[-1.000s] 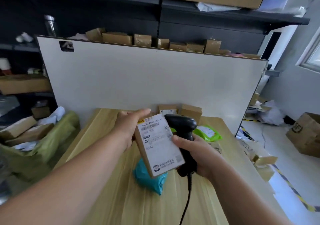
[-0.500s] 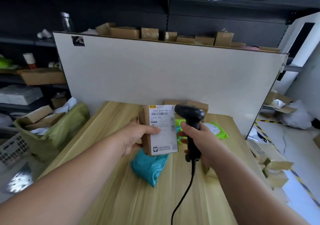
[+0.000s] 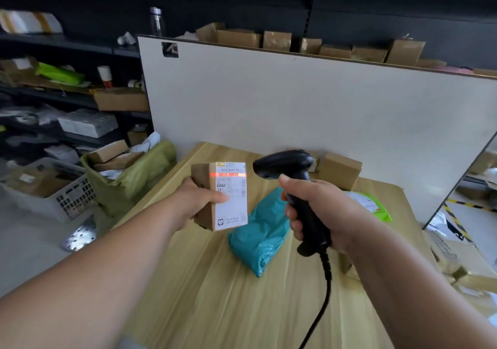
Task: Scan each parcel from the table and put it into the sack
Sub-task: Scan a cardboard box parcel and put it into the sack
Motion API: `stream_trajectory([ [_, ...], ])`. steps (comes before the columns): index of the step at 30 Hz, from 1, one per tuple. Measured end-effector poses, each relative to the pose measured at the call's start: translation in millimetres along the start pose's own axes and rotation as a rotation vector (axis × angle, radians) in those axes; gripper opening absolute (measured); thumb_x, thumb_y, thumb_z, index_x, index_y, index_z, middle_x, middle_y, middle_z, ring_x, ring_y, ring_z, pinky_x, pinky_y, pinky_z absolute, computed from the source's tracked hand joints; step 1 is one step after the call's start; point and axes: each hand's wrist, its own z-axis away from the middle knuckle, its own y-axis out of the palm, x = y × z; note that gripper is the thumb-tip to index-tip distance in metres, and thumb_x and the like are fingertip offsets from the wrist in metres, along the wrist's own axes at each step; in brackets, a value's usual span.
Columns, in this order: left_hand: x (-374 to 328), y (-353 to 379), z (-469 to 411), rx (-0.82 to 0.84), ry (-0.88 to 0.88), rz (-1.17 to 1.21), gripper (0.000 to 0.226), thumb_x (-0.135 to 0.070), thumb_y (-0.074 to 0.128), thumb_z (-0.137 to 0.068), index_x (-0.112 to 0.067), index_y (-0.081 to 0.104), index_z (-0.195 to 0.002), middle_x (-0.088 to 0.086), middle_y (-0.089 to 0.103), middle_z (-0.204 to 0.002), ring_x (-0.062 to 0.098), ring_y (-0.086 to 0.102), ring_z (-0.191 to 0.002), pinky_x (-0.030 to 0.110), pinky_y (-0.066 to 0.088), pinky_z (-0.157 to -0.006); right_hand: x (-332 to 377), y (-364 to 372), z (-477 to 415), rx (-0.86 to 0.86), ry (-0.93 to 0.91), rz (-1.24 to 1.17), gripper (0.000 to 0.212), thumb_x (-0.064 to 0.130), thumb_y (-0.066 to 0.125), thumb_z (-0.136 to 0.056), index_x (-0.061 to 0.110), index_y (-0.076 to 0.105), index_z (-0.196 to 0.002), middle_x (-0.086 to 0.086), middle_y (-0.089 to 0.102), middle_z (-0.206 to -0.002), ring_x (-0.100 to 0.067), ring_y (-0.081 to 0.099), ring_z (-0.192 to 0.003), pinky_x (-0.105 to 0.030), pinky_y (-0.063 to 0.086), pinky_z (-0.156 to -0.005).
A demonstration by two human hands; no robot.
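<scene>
The left hand (image 3: 199, 203) grips the parcel (image 3: 233, 210) above the table (image 3: 215, 281), right hand (image 3: 322, 211) clasps the scanner (image 3: 285, 164), whose red line (image 3: 228, 174), absent a moment ago, now crosses the label (image 3: 231, 187): scanning, sack (image 3: 134, 176) at left next.

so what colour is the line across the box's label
Orange-red line over the label barcode; the head view shows it.

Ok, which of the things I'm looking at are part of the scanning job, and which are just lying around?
Job: boxed parcel in left hand; scanner in right hand; teal mailer, green mailer and brown box on the table; green sack.

Lying about: white basket, bottle, white board, shelf cartons.
</scene>
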Motion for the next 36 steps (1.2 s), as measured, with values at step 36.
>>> stream_trajectory([
  [36,22.4,-154.9,-36.1,0.084,0.075,0.02,0.034,-0.012,0.082,-0.07,-0.028,0.059,-0.089,-0.019,0.071,-0.072,-0.001,0.065,-0.071,0.023,0.045,-0.058,23.7,161.4,-38.1,0.024,0.043,0.029,0.042,0.049,0.067,-0.087,0.009,0.056,-0.09,-0.004,0.055,-0.059,-0.016,0.049,-0.046,-0.026,0.045,-0.046],
])
